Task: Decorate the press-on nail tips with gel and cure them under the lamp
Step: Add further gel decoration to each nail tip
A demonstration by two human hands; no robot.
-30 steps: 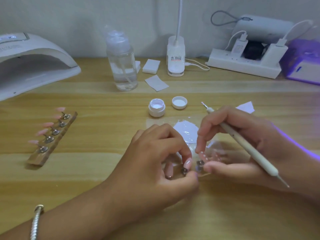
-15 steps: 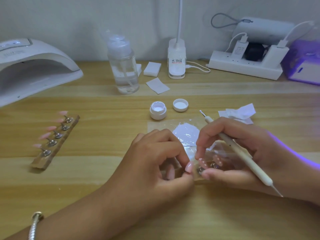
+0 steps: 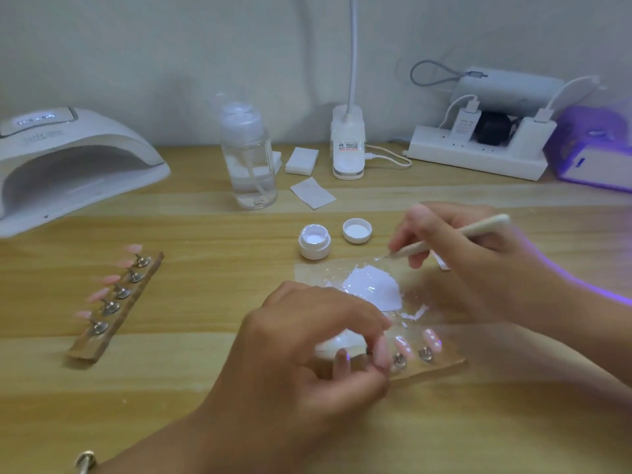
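Left hand [image 3: 307, 357]: fingers curled, pinching a tip [image 3: 381, 354] on the near strip [image 3: 443, 367].
Right hand [image 3: 472, 254]: gripping pen [image 3: 485, 225], point over gel sheet [image 3: 371, 285].
Pot [image 3: 314, 242]: open, behind gel sheet, lid [image 3: 356, 230] beside.
Lamp [image 3: 68, 165]: far left.

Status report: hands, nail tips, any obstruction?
Left hand pinching nail tip on near strip. Right hand holding dotting pen, point at gel palette. Open gel jar beside it, untouched.

A pump bottle [image 3: 248, 165] stands left of a power strip [image 3: 475, 159].
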